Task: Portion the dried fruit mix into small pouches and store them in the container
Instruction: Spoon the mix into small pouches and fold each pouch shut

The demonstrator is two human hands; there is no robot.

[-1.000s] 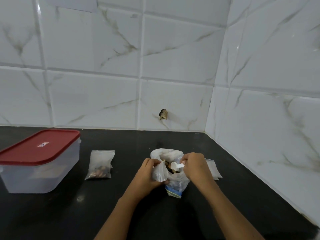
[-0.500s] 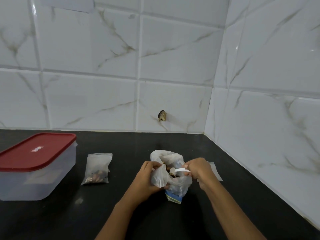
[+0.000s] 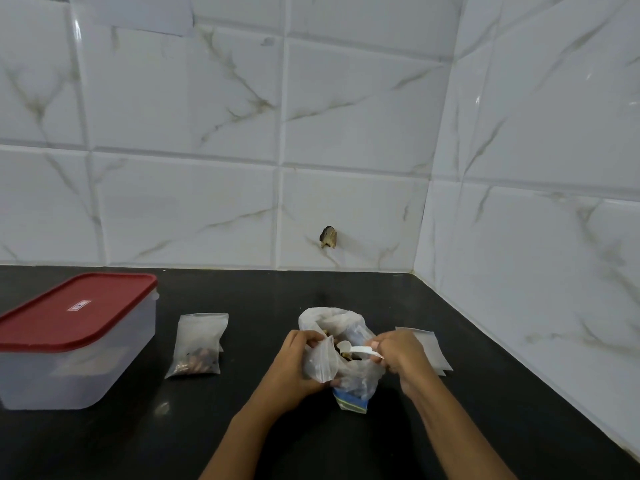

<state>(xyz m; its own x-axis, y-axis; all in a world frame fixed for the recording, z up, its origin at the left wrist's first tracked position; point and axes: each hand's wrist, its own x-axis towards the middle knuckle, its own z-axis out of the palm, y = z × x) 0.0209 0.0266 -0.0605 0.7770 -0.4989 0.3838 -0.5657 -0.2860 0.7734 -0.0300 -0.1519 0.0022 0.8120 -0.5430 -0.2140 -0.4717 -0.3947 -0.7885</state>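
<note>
A big clear bag of dried fruit mix (image 3: 346,327) stands open on the black counter (image 3: 242,427). My left hand (image 3: 294,367) holds a small clear pouch (image 3: 320,362) in front of the bag's mouth. My right hand (image 3: 398,351) pinches the handle of a white plastic spoon (image 3: 356,349), its bowl over the bag's mouth beside the pouch. A filled pouch (image 3: 199,344) lies flat to the left. Further left stands a clear container (image 3: 69,358) with a red lid (image 3: 76,308) on it.
Several empty pouches (image 3: 431,351) lie stacked right of the bag, partly behind my right hand. White tiled walls meet in a corner at the back right; a small dark stub (image 3: 329,237) sticks out of the back wall.
The spoon has come up out of the bag and turned level, its bowl now near the pouch. My left hand still holds the pouch in place.
</note>
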